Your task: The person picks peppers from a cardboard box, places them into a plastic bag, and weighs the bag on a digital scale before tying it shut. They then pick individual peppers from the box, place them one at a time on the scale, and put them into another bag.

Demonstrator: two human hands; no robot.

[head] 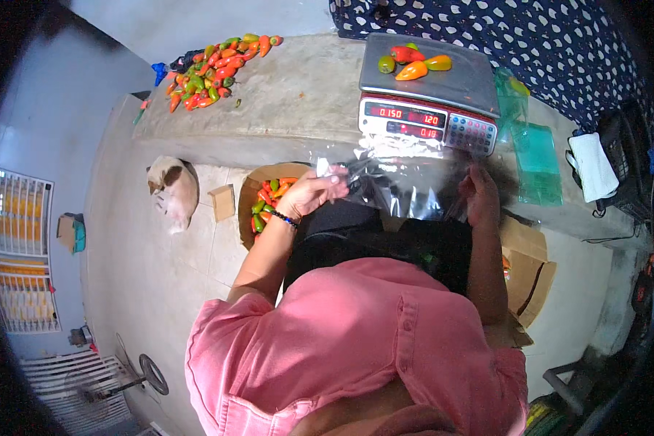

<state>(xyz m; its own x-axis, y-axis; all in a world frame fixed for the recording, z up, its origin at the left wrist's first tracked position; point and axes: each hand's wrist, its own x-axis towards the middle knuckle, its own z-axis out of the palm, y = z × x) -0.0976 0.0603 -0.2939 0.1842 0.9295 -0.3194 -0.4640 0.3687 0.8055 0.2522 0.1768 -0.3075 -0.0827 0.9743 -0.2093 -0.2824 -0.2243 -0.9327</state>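
Note:
A clear plastic bag is stretched between my two hands, over my lap and just in front of the concrete counter. My left hand pinches its left side, and my right hand grips the right side; the right fingers are partly blurred. Directly beyond the bag stands a digital scale with a grey metal platform. Its front panel shows lit red digits, and the bag's glare covers the lower edge. Several red, orange and green peppers lie on the platform.
A heap of peppers covers the far left of the counter. Green plastic bags and a white cloth lie to the right. Below are a cardboard box of peppers, a cat and another cardboard box.

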